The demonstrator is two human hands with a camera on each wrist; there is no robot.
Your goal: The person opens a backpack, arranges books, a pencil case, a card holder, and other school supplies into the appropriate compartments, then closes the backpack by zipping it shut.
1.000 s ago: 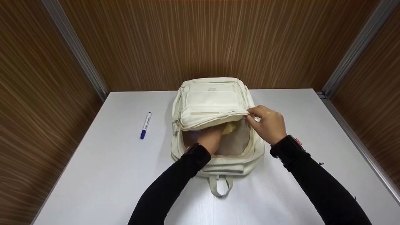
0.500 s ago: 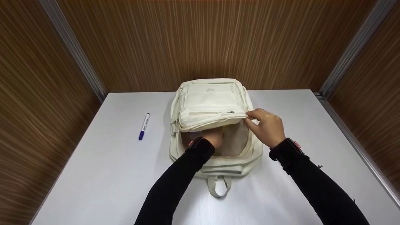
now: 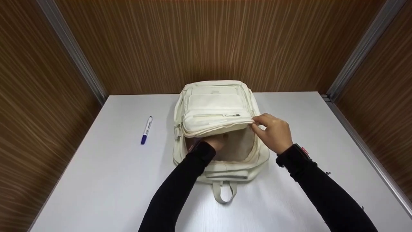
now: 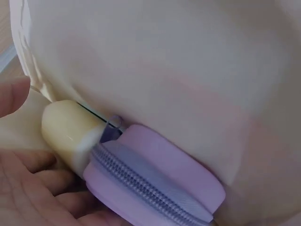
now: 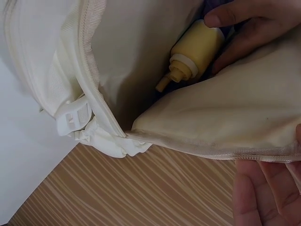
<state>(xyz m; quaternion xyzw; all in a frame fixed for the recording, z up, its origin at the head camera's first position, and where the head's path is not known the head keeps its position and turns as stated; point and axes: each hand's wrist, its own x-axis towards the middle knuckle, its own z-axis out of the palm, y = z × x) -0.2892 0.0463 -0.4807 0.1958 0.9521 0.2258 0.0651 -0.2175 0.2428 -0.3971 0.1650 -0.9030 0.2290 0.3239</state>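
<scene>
A cream backpack [image 3: 215, 103] lies flat on the white table [image 3: 112, 177] with its main compartment unzipped. My right hand [image 3: 257, 123] pinches the right edge of the front flap [image 5: 225, 117] and holds it lifted. My left hand [image 3: 217, 141] reaches under that flap into the compartment, so its fingers are hidden in the head view. Inside, the left hand's thumb and fingers [image 5: 244, 23] curl round a pale yellow bottle [image 5: 195, 52]. The bottle [image 4: 66, 129] lies against a lilac zip pouch [image 4: 155, 183], with the fingers [image 4: 28, 188] beneath both.
A blue-capped marker [image 3: 146, 130] lies on the table left of the backpack. The bag's carry loop [image 3: 223, 193] points toward me. Wood-grain walls [image 3: 206, 42] close in the table at the back and both sides. A white strap buckle [image 5: 73, 117] hangs at the bag's edge.
My left hand has pushed deeper under the flap, and the yellow item seen at the opening a second ago is now covered in the head view. The right hand keeps its hold.
</scene>
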